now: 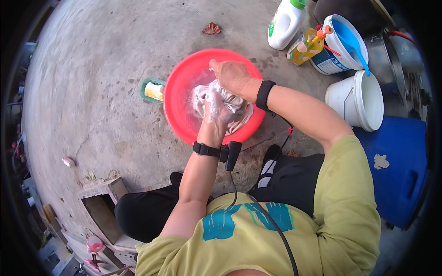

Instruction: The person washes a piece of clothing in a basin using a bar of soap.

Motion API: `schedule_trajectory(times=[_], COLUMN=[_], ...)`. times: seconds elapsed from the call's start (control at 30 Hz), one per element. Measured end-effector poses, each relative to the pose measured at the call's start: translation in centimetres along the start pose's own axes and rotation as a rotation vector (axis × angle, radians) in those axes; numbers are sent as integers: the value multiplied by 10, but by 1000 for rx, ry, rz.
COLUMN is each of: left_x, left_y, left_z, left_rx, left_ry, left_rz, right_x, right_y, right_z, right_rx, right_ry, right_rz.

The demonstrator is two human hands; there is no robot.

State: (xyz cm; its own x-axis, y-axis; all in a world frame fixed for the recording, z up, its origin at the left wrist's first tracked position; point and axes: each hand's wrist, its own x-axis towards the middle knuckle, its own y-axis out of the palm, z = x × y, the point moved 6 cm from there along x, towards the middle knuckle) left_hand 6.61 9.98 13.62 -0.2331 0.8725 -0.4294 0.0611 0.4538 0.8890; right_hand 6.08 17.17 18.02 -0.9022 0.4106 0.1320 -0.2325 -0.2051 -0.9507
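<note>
Both hands closed on wet cloth (230, 108) inside red basin (184, 87) on concrete floor (101, 83): left hand (215, 112) at 6 o'clock, right hand (231, 76) at 12. Soap dish (152, 90) at basin's 9 o'clock.

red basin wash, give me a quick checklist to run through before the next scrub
1. Both hands on the cloth: ok, left hand and right hand grip it.
2. Cloth inside the red basin: ok.
3. Basin flat on the concrete floor: ok.
4. Soap bar in its green dish beside the basin: ok.
5. Water level in the basin: cannot tell.
6. Detergent bottle upright, clear of the arms: ok.
</note>
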Motion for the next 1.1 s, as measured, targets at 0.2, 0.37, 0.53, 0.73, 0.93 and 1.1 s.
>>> schedule_trajectory(times=[0.2, 0.37, 0.53, 0.73, 0.93, 1.1], left_x=[25, 41, 31, 22, 5, -12], left_y=[-62, -63, -72, -36, -22, -2], left_z=[-54, 3, -29, 2, -32, -13], left_rx=[124, -60, 227, -16, 619, 764], left_ry=[836, 25, 137, -36, 304, 288], left_rz=[506, -19, 49, -107, 167, 123], right_x=[-18, -1, -18, -12, -30, -20], right_y=[-7, 0, -13, 3, -15, 9], right_z=[89, 2, 46, 13, 55, 8], right_rx=[10, 22, -49, 16, 28, -6], right_ry=[-248, 30, -159, -129, -222, -168], right_rz=[86, 29, -34, 24, 9, -22])
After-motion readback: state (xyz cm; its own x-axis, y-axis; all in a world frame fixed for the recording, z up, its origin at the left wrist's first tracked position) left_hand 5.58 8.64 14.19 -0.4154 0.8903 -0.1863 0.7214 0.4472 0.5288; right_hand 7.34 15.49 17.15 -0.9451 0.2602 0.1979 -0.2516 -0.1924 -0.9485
